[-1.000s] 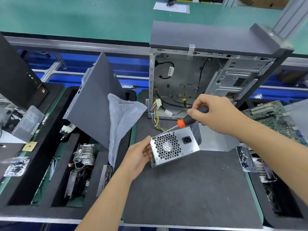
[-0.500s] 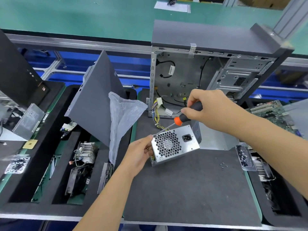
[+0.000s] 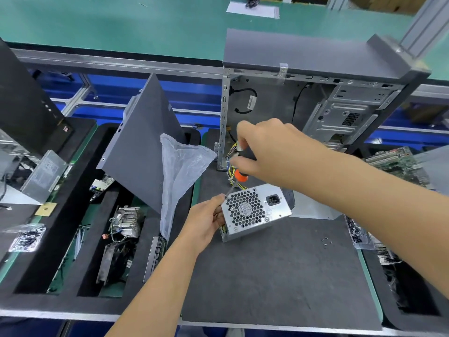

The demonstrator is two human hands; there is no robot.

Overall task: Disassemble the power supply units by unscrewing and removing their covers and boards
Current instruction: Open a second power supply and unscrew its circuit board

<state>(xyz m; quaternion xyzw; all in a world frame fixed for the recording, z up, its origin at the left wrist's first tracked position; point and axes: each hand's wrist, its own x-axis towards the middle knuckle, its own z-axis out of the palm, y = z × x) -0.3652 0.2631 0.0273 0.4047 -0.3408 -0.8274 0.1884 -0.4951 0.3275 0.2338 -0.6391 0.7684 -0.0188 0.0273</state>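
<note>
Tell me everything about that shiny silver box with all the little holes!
The power supply unit is a silvery metal box. Its facing side has a round honeycomb grille with a fan behind it, a black power socket beside that, and small screws at the corners. It sits tilted on the dark grey mat, in front of the open computer case. The left hand holds its left edge. The right hand holds a screwdriver whose tip meets the top left corner. Coloured wires run out behind.
</note>
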